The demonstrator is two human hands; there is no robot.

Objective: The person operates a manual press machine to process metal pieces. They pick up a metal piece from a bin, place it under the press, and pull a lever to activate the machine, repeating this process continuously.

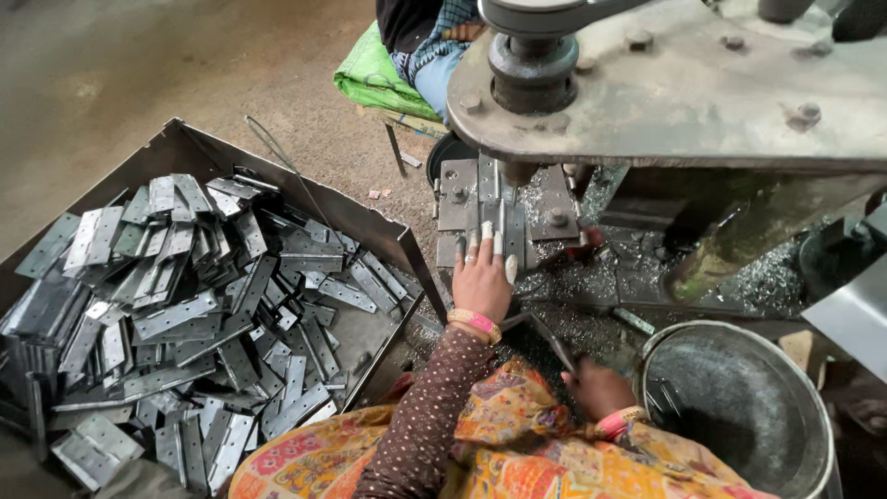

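Observation:
My left hand point(482, 277) reaches forward to the die bed of a press, its taped fingertips resting on a narrow grey metal plate point(500, 226) that lies under the ram point(533, 69). My right hand point(599, 388) stays low beside my lap, closed around a thin dark metal rod point(552, 340) that slants up to the left. A few small metal pieces point(662, 397) show just right of that hand, over the bucket's rim. Both wrists carry pink bangles.
A big sheet-metal tray point(370, 226) on my left holds a heap of several perforated hinge plates point(185, 314). A round steel bucket point(820, 434) stands at my right. The press's heavy grey arm point(702, 92) overhangs. Another person point(427, 42) sits behind on a green sack point(370, 74). Metal shavings point(767, 282) litter the base.

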